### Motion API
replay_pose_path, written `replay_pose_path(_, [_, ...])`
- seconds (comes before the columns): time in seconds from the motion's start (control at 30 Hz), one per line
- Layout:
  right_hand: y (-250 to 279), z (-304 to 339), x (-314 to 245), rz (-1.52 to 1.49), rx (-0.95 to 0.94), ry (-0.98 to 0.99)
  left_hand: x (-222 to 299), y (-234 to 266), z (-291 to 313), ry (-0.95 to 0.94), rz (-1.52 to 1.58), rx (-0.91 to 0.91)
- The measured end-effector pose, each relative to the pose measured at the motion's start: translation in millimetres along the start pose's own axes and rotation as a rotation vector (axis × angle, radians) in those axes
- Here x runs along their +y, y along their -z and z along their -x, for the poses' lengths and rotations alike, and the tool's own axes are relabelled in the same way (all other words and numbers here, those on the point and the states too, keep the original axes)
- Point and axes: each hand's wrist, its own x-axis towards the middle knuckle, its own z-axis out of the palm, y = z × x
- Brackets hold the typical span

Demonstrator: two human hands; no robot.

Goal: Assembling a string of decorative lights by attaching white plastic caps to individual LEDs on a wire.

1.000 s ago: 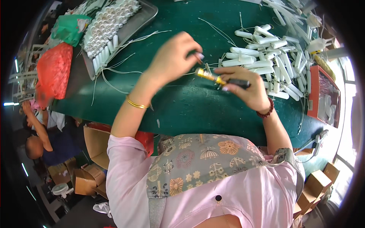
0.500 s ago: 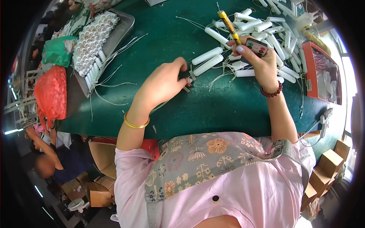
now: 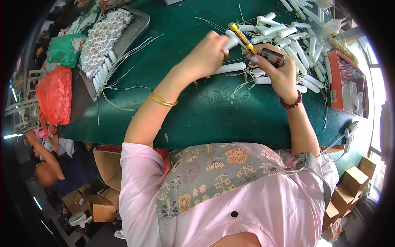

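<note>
My right hand (image 3: 276, 68) is closed around a small dark box (image 3: 272, 57) with a green and a red spot, and a yellow-and-black pen-shaped stick (image 3: 242, 37) pointing up and left. My left hand (image 3: 207, 55) is raised beside it, fingers curled and a little blurred. At its fingertips is the end of a white tube (image 3: 230, 43), which it seems to grip. Under the hand another white tube (image 3: 232, 68) lies on the green table, its left end hidden. Right of it is a heap of white tubes (image 3: 284, 31) with thin pale wires.
On the left, a metal tray (image 3: 142, 24) holds stacked white tubes, wires trailing onto the table (image 3: 173, 123). Green (image 3: 63, 51) and red (image 3: 55, 94) bags stand beside it. A red box (image 3: 335, 80) of small parts sits right. A person (image 3: 74, 168) works at lower left near cardboard boxes.
My left hand has moved up and right from the near ends of two paired tubes toward the pen-shaped stick. Only one of that pair now shows on the table. My right hand has barely moved.
</note>
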Motion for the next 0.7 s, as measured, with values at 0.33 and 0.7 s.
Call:
replay_pose_path(0.33, [7, -4, 5, -0.150, 0.154, -0.014, 8, 60, 8, 0.028, 1.124, 0.529])
replay_pose_path(0.7, [2, -1, 8, -0.164, 0.142, -0.073, 15, 86, 34, 0.264, 1.055, -0.002])
